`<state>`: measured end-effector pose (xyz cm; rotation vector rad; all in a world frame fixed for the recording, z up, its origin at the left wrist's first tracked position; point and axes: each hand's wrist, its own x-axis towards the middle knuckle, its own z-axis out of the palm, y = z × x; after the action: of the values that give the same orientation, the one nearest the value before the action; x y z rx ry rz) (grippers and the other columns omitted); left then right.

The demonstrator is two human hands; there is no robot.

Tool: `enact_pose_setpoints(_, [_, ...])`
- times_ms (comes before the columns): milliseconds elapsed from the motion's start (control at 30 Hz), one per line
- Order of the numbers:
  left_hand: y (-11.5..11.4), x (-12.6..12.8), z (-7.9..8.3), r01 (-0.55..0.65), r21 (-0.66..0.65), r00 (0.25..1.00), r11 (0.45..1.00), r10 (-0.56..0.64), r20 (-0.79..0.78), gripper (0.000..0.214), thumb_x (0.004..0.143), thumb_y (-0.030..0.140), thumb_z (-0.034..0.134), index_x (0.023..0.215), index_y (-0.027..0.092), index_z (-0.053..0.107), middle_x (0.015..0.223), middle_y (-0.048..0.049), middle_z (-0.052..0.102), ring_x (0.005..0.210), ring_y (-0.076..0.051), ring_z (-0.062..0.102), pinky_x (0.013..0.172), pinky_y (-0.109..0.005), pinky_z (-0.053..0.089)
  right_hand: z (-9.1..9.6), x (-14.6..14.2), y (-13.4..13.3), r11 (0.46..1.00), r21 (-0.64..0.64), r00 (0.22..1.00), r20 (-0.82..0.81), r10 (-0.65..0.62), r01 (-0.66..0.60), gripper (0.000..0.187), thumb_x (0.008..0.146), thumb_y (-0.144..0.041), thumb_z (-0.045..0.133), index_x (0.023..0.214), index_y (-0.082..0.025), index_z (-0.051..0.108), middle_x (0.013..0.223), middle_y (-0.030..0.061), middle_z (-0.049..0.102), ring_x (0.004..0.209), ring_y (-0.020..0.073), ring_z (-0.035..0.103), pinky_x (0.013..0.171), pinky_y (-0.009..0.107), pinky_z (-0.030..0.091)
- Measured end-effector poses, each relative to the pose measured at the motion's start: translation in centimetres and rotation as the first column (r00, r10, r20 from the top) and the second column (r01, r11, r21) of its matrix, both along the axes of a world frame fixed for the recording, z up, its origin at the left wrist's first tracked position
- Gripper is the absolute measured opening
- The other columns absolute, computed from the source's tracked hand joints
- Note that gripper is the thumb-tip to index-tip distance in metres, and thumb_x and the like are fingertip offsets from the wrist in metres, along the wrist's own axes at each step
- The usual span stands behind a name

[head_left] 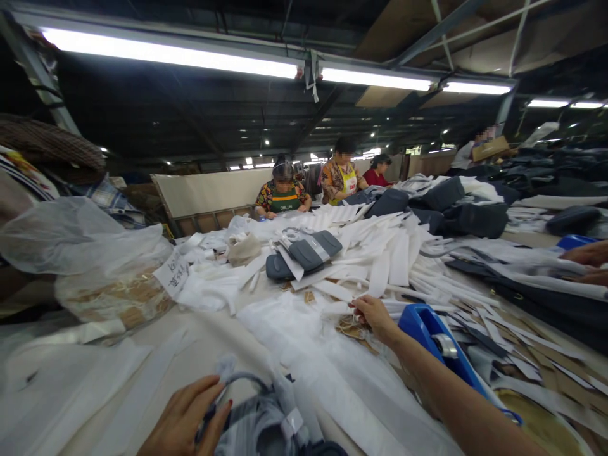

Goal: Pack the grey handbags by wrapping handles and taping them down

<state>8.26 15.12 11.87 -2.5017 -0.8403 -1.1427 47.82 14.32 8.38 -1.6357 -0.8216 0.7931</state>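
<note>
My left hand (pixel 183 421) rests at the bottom edge, fingers curled on a grey item wrapped in thin white fabric (pixel 266 415). My right hand (pixel 373 316) reaches forward across the table, fingers closed on something small by a tangle of tan tags (pixel 351 328) and white strips. A big heap of white fabric strips (pixel 380 259) lies just beyond it. Two grey padded pieces (pixel 304 253) sit on the heap further back.
A blue tape dispenser (pixel 434 342) lies right of my forearm. Clear plastic bags (pixel 90 259) stand at the left. Dark grey bags (pixel 456 212) pile up at back right. Several people work at the far side, and another person's hand (pixel 586 256) shows at the right edge.
</note>
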Motion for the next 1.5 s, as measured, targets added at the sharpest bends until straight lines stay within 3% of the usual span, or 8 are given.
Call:
enact_pose_setpoints(167, [-1.1,2.3,0.7,0.014,0.003,1.000,1.000,-0.014,-0.026,0.022,0.087,0.039,0.050,0.093,0.023,0.064,0.091,-0.0033,0.069,0.081,-0.016,0.068,0.074,-0.023,0.057,3.6,0.7,-0.8,0.991,0.121,0.991,-0.114,0.063,-0.049,0.020,0.092,-0.032,0.053,0.097,-0.013,0.058,0.087,0.0013,0.060,0.066,0.0102,0.058,0.057,0.024,0.050])
enact_pose_setpoints(433, [-2.1,5.5,0.9,0.123,-0.170,0.992,0.978,-0.115,0.060,0.013,0.084,0.032,0.056,0.088,0.024,0.066,0.089,-0.0013,0.069,0.082,-0.015,0.067,0.073,-0.022,0.057,8.9,1.0,-2.7,0.971,0.197,0.988,-0.050,0.147,-0.135,0.023,0.090,-0.027,0.057,0.072,-0.013,0.054,0.062,-0.0064,0.052,0.044,0.0037,0.042,0.040,0.016,0.035])
enact_pose_setpoints(600, [-3.4,8.4,1.8,0.175,-0.310,0.980,0.935,-0.135,0.147,0.011,0.082,0.024,0.056,0.081,0.022,0.067,0.085,-0.0035,0.069,0.078,-0.016,0.067,0.070,-0.026,0.057,11.5,-0.6,-4.0,0.954,0.248,0.983,-0.016,0.181,-0.171,0.028,0.068,-0.031,0.072,0.055,-0.014,0.053,0.046,-0.0056,0.048,0.039,0.0036,0.035,0.037,0.017,0.023])
enact_pose_setpoints(733, [-4.7,10.7,2.6,0.211,-0.396,0.964,0.894,-0.123,0.236,0.011,0.073,0.011,0.057,0.074,0.018,0.065,0.078,-0.0045,0.067,0.076,-0.019,0.065,0.069,-0.032,0.055,13.1,-2.1,-5.3,0.917,0.316,0.960,-0.056,0.275,-0.244,0.030,0.055,-0.040,0.075,0.056,-0.015,0.061,0.042,-0.0046,0.046,0.038,0.0039,0.033,0.037,0.018,0.019])
enact_pose_setpoints(933, [-5.6,11.7,4.0,0.215,-0.565,0.959,0.796,-0.064,0.275,0.012,0.074,0.013,0.056,0.073,0.018,0.067,0.079,-0.0046,0.068,0.078,-0.018,0.062,0.072,-0.030,0.050,14.3,-4.4,-7.0,0.865,0.319,0.907,-0.031,0.419,-0.389,0.027,0.057,-0.038,0.074,0.058,-0.015,0.060,0.047,-0.0015,0.052,0.040,0.0047,0.035,0.038,0.019,0.019])
enact_pose_setpoints(1100, [-6.1,11.1,4.9,0.248,-0.707,0.954,0.663,-0.039,0.298,0.016,0.076,0.022,0.052,0.073,0.016,0.066,0.077,-0.0047,0.064,0.071,-0.016,0.058,0.065,-0.027,0.044,15.3,-7.0,-8.2,0.850,0.291,0.886,-0.013,0.464,-0.440,0.026,0.058,-0.038,0.069,0.062,-0.015,0.057,0.059,0.0003,0.060,0.042,0.0041,0.039,0.041,0.019,0.023])
enact_pose_setpoints(1300, [-7.2,11.5,5.7,0.246,-0.833,0.955,0.495,0.025,0.297,0.033,0.063,0.023,0.063,0.095,0.016,0.067,0.077,-0.0006,0.062,0.057,-0.012,0.048,0.061,-0.027,0.040,16.3,-9.5,-9.5,0.788,0.286,0.824,0.011,0.566,-0.545,0.021,0.061,-0.033,0.065,0.064,-0.014,0.058,0.059,0.0001,0.061,0.043,0.0044,0.040,0.041,0.019,0.025])
enact_pose_setpoints(1500, [-7.3,12.8,5.5,0.352,-0.818,0.911,0.455,0.035,0.411,0.015,0.066,0.022,0.054,0.071,0.016,0.067,0.063,0.0007,0.058,0.061,-0.014,0.047,0.062,-0.026,0.035,16.7,-11.6,-10.1,0.747,0.286,0.782,0.014,0.623,-0.600,0.019,0.061,-0.031,0.063,0.065,-0.014,0.056,0.059,-0.0004,0.061,0.043,0.0049,0.040,0.041,0.019,0.025])
